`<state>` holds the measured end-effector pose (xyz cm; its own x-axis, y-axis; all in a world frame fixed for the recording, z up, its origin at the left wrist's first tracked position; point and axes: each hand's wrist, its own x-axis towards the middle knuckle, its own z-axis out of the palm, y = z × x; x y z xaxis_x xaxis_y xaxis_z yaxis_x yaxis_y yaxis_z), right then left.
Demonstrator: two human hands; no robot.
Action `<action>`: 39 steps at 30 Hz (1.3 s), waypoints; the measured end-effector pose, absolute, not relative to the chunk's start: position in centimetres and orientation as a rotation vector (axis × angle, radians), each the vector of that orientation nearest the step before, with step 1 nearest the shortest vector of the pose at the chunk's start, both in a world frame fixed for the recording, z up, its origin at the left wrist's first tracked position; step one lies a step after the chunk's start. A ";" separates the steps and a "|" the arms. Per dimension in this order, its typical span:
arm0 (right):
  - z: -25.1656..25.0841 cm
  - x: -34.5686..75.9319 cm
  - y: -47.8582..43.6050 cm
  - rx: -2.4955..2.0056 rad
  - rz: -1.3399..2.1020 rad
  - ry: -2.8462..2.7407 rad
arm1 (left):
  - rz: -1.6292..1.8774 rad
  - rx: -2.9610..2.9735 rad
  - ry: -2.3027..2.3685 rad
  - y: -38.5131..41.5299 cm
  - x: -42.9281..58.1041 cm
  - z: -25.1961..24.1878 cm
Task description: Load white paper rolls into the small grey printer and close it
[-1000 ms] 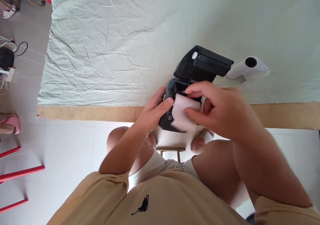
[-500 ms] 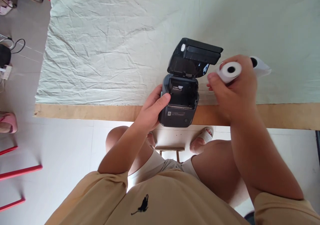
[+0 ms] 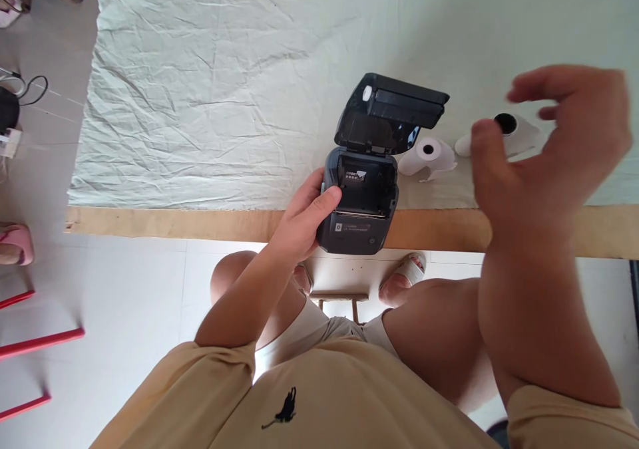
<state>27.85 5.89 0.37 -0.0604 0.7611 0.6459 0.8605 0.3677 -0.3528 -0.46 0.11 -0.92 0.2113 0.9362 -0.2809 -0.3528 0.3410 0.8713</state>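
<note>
My left hand [image 3: 310, 215] grips the left side of a black portable label printer [image 3: 357, 231], its thumb over the rim of the paper bay. The printer's lid [image 3: 389, 113] is swung up, and no roll lies in the bay. Just right of the printer, a small white paper roll [image 3: 439, 153] stands on the cloth, its loose end curling out. Farther right is a second white paper roll [image 3: 522, 133] with a wider dark core, partly behind my right hand [image 3: 554, 143]. That hand is spread, fingers apart and holding nothing, slightly blurred.
A pale green wrinkled cloth [image 3: 224, 90] covers the table, whose wooden front edge [image 3: 174, 221] runs across below the printer. On the floor at the left are red metal legs [image 3: 42, 342], a cable [image 3: 37, 90] and a foot in a pink slipper [image 3: 17, 244].
My right hand has let go of the small paper roll, which now stands beside the printer. The hand has moved right and opened. My left hand and the printer stay in place.
</note>
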 end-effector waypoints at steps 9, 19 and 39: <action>-0.9 30.6 7.9 -2.035 0.138 -1.575 | 1.036 0.773 0.937 0.1 -0.4 -0.9; -1.4 30.2 7.3 -1.785 0.243 -1.868 | 1.037 0.766 0.951 0.1 -0.5 -0.9; 3.1 19.7 1.7 -1.342 0.335 -2.144 | 1.057 0.845 0.906 0.0 -0.6 -0.9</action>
<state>19.65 1.71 3.15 -0.3245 0.8824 0.3408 0.7362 0.4618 -0.4947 -0.55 0.02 -0.93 0.2273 0.9533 -0.1989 -0.3428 0.2694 0.9000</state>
